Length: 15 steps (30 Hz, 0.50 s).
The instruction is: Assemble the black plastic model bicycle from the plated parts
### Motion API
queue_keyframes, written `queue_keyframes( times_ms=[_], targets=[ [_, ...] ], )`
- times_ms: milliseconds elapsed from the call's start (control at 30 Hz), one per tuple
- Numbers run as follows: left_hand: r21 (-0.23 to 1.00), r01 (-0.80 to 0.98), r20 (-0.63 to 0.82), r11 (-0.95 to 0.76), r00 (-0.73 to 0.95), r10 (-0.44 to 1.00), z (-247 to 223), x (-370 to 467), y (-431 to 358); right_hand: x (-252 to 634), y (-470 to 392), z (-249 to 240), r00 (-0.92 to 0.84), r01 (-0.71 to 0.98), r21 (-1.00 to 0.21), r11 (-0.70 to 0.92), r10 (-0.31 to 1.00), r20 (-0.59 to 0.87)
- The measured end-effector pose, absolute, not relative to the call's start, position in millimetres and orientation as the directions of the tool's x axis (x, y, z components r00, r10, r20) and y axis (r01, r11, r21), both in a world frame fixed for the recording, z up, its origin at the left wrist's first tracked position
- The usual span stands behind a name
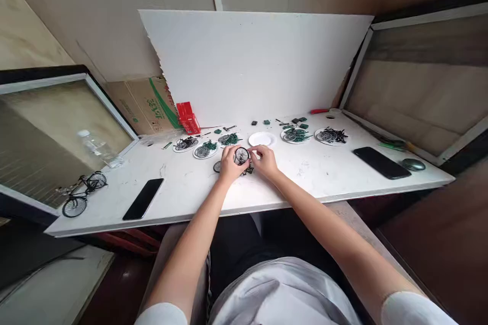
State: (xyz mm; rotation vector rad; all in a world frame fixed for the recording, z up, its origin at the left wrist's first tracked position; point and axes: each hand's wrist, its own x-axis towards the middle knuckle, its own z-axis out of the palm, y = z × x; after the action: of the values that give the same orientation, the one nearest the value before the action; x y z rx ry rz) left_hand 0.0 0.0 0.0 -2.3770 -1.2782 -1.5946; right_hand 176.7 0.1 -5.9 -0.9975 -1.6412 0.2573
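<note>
Close to the middle of the white table, my left hand [229, 166] grips a small black spoked wheel [241, 155] between thumb and fingers, with the wheel standing up. Against the wheel's right side, my right hand [266, 162] is closed in a pinch; whatever lies between its fingertips is too small to make out. Just below the wheel are black model bicycle parts [249, 169], partly covered by my hands. Another small wheel [217, 166] shows left of my left hand.
Paper plates with black and green model parts, such as the right plate [331, 136], line the back, along with a bare white plate [262, 139]. A finished model bicycle [84, 192], a bottle [99, 150], a left phone [143, 199], a right phone [381, 162] and a red box [188, 118] stand around.
</note>
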Motion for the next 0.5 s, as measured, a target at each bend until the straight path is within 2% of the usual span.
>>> queue_keyframes(
  times_ms=[500],
  targets=[
    [0.317, 0.673, 0.846, -0.669, 0.117, 0.519, 0.0, -0.2, 1.5, 178.0, -2.2, -4.0, 0.013, 0.409, -0.709, 0.574, 0.773, 0.634]
  ],
)
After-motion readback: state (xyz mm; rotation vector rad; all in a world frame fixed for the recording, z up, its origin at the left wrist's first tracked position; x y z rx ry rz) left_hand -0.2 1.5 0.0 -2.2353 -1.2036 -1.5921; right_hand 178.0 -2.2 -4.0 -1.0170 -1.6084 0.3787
